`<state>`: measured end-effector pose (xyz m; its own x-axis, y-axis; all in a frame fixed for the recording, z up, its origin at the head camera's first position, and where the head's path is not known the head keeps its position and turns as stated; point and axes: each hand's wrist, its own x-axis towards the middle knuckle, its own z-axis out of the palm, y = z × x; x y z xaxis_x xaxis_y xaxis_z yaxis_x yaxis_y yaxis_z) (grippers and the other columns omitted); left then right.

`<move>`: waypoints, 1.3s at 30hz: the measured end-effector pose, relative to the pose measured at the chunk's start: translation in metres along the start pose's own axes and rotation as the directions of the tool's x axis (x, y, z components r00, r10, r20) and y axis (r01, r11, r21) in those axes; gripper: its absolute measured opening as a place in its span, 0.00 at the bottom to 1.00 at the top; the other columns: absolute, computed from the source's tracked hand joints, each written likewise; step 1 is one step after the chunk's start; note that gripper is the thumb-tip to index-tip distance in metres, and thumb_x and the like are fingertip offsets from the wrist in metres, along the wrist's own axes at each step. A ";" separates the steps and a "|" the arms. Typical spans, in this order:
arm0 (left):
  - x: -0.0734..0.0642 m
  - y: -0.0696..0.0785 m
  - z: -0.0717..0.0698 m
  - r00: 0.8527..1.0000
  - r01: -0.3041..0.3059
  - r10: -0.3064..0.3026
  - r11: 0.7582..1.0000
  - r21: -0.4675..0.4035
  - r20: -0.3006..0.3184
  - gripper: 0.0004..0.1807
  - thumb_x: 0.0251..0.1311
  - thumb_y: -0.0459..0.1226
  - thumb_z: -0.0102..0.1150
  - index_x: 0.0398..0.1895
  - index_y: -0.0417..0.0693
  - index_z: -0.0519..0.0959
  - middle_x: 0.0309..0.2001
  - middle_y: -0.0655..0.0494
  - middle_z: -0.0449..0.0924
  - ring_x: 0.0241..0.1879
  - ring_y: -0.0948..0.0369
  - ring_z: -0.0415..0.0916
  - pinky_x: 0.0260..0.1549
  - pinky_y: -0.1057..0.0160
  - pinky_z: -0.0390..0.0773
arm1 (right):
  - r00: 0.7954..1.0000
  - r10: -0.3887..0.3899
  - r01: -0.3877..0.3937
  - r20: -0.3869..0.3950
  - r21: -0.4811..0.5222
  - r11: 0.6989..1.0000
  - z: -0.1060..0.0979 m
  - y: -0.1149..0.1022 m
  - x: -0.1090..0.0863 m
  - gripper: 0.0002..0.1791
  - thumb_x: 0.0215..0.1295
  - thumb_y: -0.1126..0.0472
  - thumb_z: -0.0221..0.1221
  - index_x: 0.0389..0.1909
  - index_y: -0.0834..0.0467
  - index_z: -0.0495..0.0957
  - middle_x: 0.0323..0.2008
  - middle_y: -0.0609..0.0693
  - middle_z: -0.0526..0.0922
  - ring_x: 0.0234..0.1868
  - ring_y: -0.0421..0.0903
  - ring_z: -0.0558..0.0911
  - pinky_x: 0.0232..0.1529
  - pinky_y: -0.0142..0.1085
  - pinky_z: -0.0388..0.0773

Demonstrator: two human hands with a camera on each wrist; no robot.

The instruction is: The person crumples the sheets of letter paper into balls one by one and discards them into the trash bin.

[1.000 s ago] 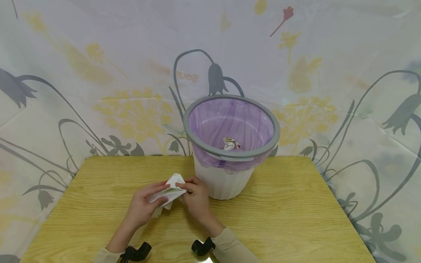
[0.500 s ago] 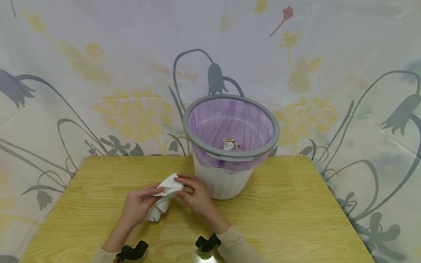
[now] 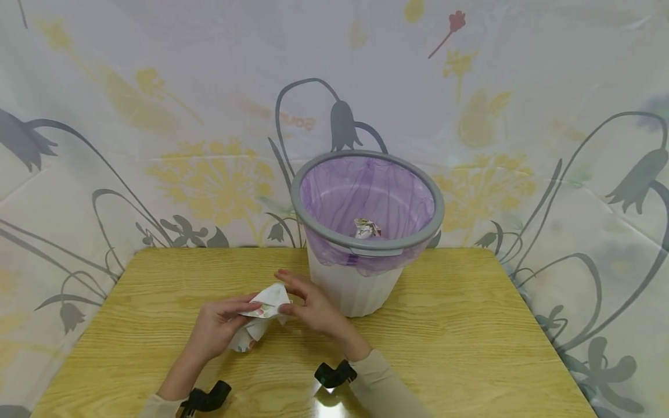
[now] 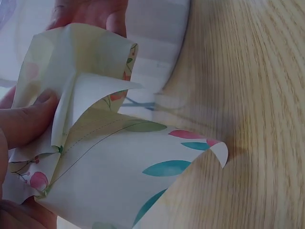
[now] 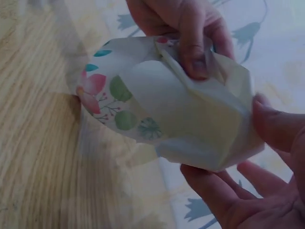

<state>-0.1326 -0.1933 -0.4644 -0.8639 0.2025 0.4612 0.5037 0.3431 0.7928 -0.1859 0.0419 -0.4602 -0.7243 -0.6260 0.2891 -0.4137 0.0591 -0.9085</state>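
Note:
A folded sheet of white flower-printed paper (image 3: 269, 301) is above the table, left of the bin. My left hand (image 3: 216, 325) pinches its left part; in the right wrist view the thumb (image 5: 193, 57) presses on the fold. Pink flowers and green and teal leaves mark the paper (image 5: 126, 90), and a curled flap of the paper (image 4: 143, 162) hangs down in the left wrist view. At the other end, my right hand (image 3: 316, 310) has its fingers spread. Its thumb (image 5: 276, 124) touches the paper's edge, and one fingertip (image 5: 193, 174) meets the lower edge.
Just beyond the hands stands a white bin (image 3: 355, 290) with a grey rim and a purple bag liner (image 3: 366, 186). Crumpled paper (image 3: 367, 228) lies inside it. The wooden table (image 3: 470, 337) ends at a flower-patterned cloth backdrop (image 3: 209, 116).
The paper has been turned, so its printed side shows and a flap hangs lower. My right hand's fingers have spread and lifted off its top; my left hand has shifted slightly left.

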 end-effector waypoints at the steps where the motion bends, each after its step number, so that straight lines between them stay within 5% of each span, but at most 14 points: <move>1: 0.000 0.000 0.000 1.000 0.000 0.000 1.000 -0.015 0.009 0.14 0.51 0.19 0.67 0.40 0.38 0.88 0.48 0.40 0.84 0.53 0.69 0.76 0.41 0.72 0.80 | 1.000 0.005 -0.006 0.024 0.032 0.999 -0.001 0.000 0.001 0.34 0.67 0.69 0.61 0.73 0.65 0.63 0.74 0.63 0.59 0.70 0.60 0.66 0.67 0.47 0.66; 6: -0.001 0.001 0.001 0.998 0.046 -0.042 0.994 -0.098 0.051 0.12 0.53 0.20 0.66 0.40 0.37 0.88 0.49 0.38 0.83 0.54 0.68 0.76 0.43 0.71 0.80 | 0.989 0.054 -0.075 0.139 0.151 0.986 -0.005 0.000 0.000 0.36 0.66 0.74 0.60 0.74 0.67 0.58 0.74 0.62 0.58 0.71 0.59 0.63 0.65 0.39 0.68; 11: -0.002 0.001 0.002 0.994 0.096 -0.089 0.987 -0.131 0.060 0.11 0.55 0.20 0.65 0.41 0.36 0.87 0.48 0.38 0.83 0.53 0.70 0.76 0.43 0.70 0.80 | 0.983 0.091 -0.118 0.158 0.171 0.978 -0.006 0.002 0.000 0.32 0.66 0.72 0.61 0.71 0.67 0.64 0.70 0.62 0.67 0.67 0.52 0.70 0.58 0.37 0.74; 17: 0.001 0.000 0.005 0.983 0.169 -0.147 0.956 -0.238 0.108 0.12 0.58 0.23 0.64 0.46 0.31 0.85 0.53 0.49 0.83 0.55 0.70 0.75 0.44 0.67 0.81 | 0.989 0.144 -0.148 0.041 0.129 0.980 -0.005 0.004 -0.004 0.26 0.63 0.71 0.65 0.63 0.65 0.74 0.60 0.60 0.77 0.57 0.49 0.78 0.46 0.31 0.79; 24: 0.002 0.001 0.006 0.977 0.192 -0.144 0.918 -0.347 0.159 0.16 0.56 0.23 0.66 0.49 0.28 0.82 0.55 0.63 0.81 0.56 0.68 0.76 0.43 0.66 0.81 | 0.982 0.165 -0.152 -0.096 0.135 0.979 0.001 0.007 -0.006 0.21 0.61 0.72 0.66 0.56 0.67 0.80 0.54 0.61 0.81 0.49 0.52 0.83 0.39 0.30 0.81; 28: 0.001 0.003 0.007 0.977 0.197 -0.155 0.916 -0.350 0.144 0.14 0.60 0.25 0.64 0.49 0.28 0.82 0.56 0.63 0.81 0.54 0.66 0.78 0.39 0.63 0.83 | 0.981 0.126 -0.109 -0.148 0.115 0.987 0.006 0.006 -0.006 0.21 0.60 0.71 0.66 0.56 0.68 0.80 0.57 0.61 0.80 0.52 0.51 0.82 0.41 0.30 0.81; 34: 0.003 0.007 0.007 0.969 0.249 -0.233 0.911 -0.329 0.086 0.10 0.64 0.28 0.62 0.48 0.36 0.84 0.51 0.60 0.84 0.37 0.58 0.84 0.26 0.56 0.85 | 0.968 0.156 -0.120 -0.195 0.185 0.975 0.012 0.004 -0.006 0.18 0.59 0.72 0.67 0.52 0.69 0.82 0.50 0.62 0.84 0.44 0.41 0.84 0.37 0.28 0.81; 39: 0.005 0.005 0.008 0.966 0.257 -0.256 0.920 -0.295 0.043 0.07 0.61 0.25 0.65 0.42 0.34 0.84 0.44 0.58 0.86 0.38 0.60 0.84 0.30 0.59 0.84 | 0.963 0.172 -0.134 -0.208 0.183 0.974 0.013 0.005 -0.006 0.15 0.59 0.73 0.67 0.47 0.71 0.84 0.43 0.64 0.86 0.37 0.34 0.83 0.35 0.26 0.80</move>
<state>-0.1340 -0.1835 -0.4614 -0.9632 0.1470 0.2252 0.2407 0.0976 0.9657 -0.1761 0.0358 -0.4709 -0.8832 -0.4312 0.1848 -0.2045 -0.0005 -0.9789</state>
